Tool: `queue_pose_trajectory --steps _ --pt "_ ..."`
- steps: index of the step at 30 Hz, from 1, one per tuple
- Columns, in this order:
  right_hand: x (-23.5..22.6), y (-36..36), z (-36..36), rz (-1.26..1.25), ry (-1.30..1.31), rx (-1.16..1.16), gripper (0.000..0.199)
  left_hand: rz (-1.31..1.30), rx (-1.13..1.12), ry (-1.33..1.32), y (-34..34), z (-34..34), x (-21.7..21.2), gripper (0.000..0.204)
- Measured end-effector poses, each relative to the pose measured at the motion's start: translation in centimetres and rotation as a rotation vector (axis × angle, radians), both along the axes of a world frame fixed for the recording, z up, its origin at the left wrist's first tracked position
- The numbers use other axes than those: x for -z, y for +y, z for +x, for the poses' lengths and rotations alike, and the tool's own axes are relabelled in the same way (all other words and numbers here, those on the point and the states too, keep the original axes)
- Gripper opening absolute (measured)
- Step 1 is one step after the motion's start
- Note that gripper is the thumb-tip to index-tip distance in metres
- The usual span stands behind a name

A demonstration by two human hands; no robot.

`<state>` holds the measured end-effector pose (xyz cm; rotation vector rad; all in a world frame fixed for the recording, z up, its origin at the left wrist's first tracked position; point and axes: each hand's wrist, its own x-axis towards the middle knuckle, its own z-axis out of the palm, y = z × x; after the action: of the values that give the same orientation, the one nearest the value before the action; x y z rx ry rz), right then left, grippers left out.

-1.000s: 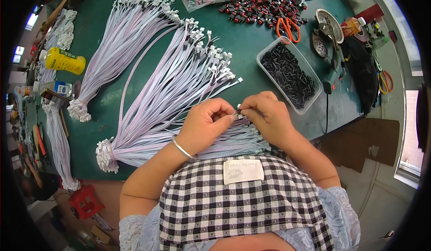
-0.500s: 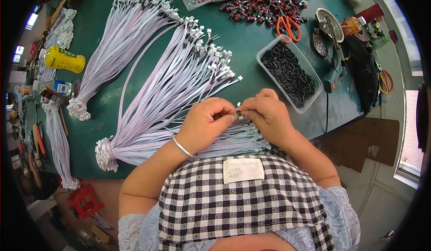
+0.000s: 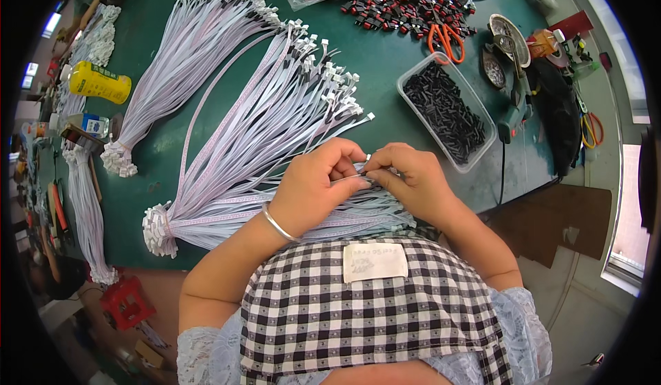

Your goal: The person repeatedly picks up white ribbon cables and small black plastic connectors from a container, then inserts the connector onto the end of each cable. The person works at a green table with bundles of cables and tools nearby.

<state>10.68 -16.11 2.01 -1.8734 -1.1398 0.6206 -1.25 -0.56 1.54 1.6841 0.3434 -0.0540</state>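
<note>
My left hand (image 3: 318, 184) and my right hand (image 3: 407, 180) meet at the near edge of a green table (image 3: 385, 68). Both pinch the end of one thin white ribbon cable (image 3: 361, 172) with a small white connector at its tip. A silver bangle sits on my left wrist. Under and behind my hands a big fanned bundle of white and pink ribbon cables (image 3: 275, 130) spreads across the table, its plug ends bunched at the left. A second, similar bundle (image 3: 179, 61) lies further left.
A clear plastic tray of small black parts (image 3: 444, 110) stands right of my hands. Orange scissors (image 3: 446, 39) and loose red-black parts (image 3: 406, 6) lie at the back. A yellow bottle (image 3: 100, 82) is at the left, tools at the right edge.
Both hands stay together on the cable end; the fingers have shifted slightly, with the right hand edging up and leftward over the connector.
</note>
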Motion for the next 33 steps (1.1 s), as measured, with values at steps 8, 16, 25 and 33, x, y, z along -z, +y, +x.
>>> queue_pose_trajectory --steps 8,16,25,33 --pt "0.1 0.5 0.1 0.094 -0.013 -0.041 0.01 0.242 0.031 -0.152 1.1 -1.4 -1.4 0.039" --pt "-1.2 1.0 0.6 0.007 0.044 -0.219 0.008 0.483 0.093 -0.275 0.9 -1.5 -1.2 0.039" --pt "-0.7 3.1 -0.3 0.076 0.045 -0.039 0.007 0.602 -0.083 -0.393 1.6 -0.4 -0.8 0.036" --pt "-1.1 4.2 4.3 0.232 -0.354 0.099 0.025 0.965 -0.259 -0.412 5.5 3.2 0.4 0.022"
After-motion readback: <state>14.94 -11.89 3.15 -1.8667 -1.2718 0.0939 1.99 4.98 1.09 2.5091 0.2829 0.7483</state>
